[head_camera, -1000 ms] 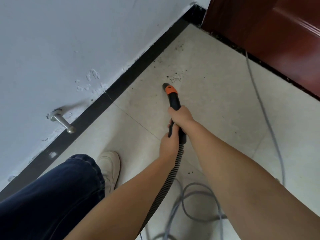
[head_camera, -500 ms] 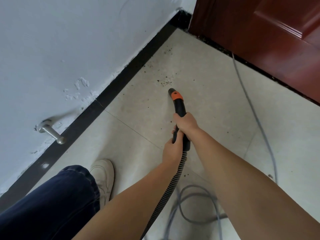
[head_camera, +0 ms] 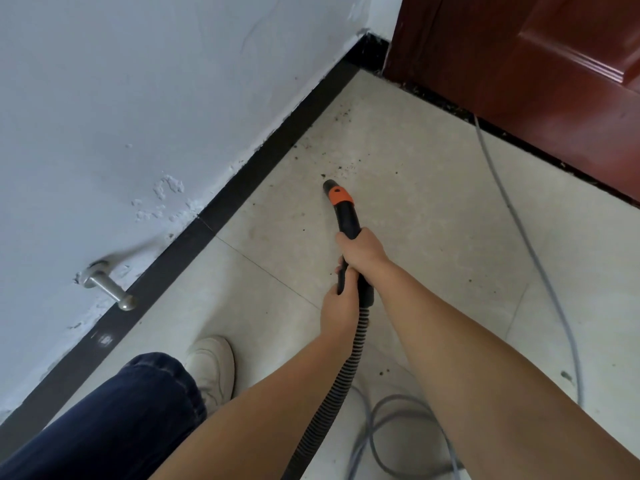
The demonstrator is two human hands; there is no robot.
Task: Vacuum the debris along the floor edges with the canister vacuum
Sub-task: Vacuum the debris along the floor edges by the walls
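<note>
Baseboard (head_camera: 242, 181) is my landmark, black under the white wall. Off it on the tiles, I have my right hand (head_camera: 363, 249) and left hand (head_camera: 341, 308) both clenched round the vacuum nozzle (head_camera: 343, 211), whose tip sits just short of debris (head_camera: 344, 168) near that baseboard.

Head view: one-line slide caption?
Both hands, right hand ahead of left hand, grip the vacuum nozzle, aimed at debris near the black baseboard.
</note>
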